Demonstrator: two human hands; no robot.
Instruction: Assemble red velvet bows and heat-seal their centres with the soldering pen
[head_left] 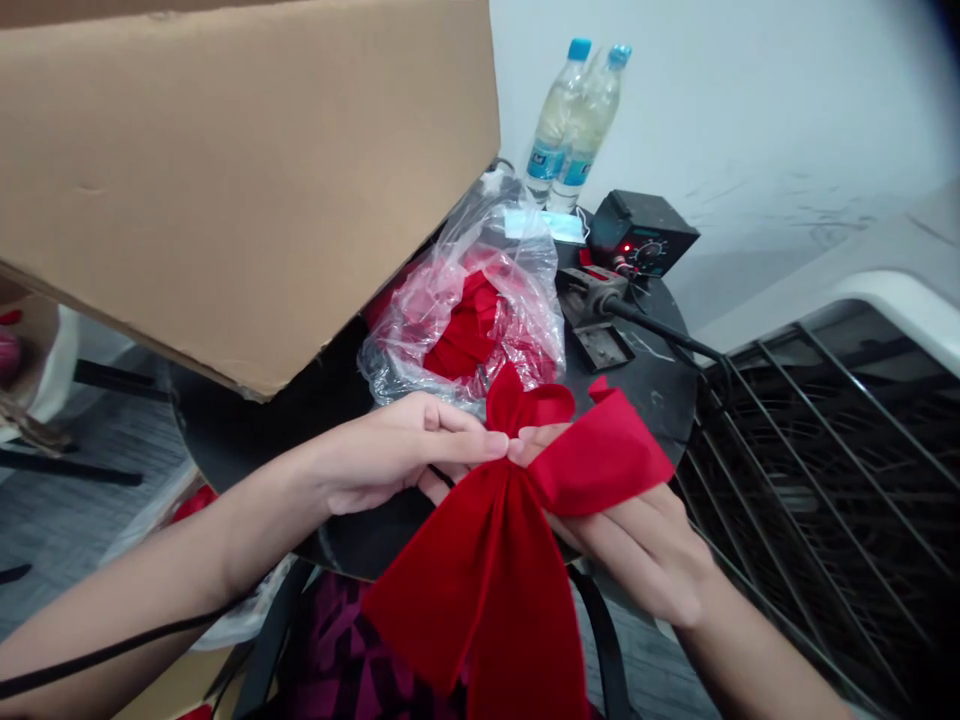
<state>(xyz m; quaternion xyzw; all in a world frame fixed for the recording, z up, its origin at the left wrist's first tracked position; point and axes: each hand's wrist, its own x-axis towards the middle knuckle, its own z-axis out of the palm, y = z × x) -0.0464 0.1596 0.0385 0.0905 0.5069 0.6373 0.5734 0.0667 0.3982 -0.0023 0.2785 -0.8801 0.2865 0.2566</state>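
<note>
A red velvet ribbon bow [495,560] hangs between my hands over the edge of a round black table [660,390]. My left hand [390,455] pinches the bow's gathered centre with thumb and fingers closed. My right hand [637,545] lies under the right-hand loop, fingers closed at the same centre knot. Two long tails drop toward my lap. Just behind the bow sits a clear plastic bag [465,310] holding several more red ribbon pieces.
A large cardboard box [240,170] overhangs the table's left side. Two water bottles [574,120] and a black soldering station [645,240] with its iron stand [600,310] are at the back. A black wire rack [832,470] stands at the right.
</note>
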